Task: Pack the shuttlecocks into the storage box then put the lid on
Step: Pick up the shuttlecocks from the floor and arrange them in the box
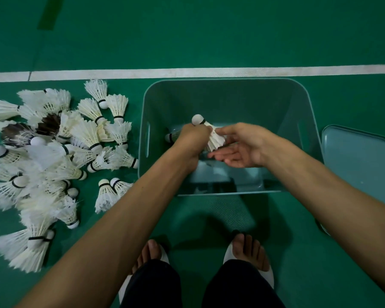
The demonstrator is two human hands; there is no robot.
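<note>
Shuttlecocks are mostly still out on the green floor, a big messy heap just left of the box, so I'd say this job has barely started. Inside the box I can really only make out the shuttlecock being handled, plus one more cork tip poking out by the left wrist, and I honestly can't tell if that one is lying on the bottom or tucked in the same grip. Lots of bare box bottom shows, so nearly the whole heap still has to go in. The lid is lying flat on the floor just right of the box, untouched, and that's obviously the last step. Both arms reach forward and down over the near rim, meeting over the middle of the box. The left hand has its fingers curled round the shuttlecock near the cork end, with the cork pointing away from the person and the feathers fanning out toward the other hand. The right hand is turned palm up with fingers relaxed and loosely spread, sitting right under the feathers like a little cradle, thumb up by the feather edge; it isn't gripping anything as far as I can see.
</note>
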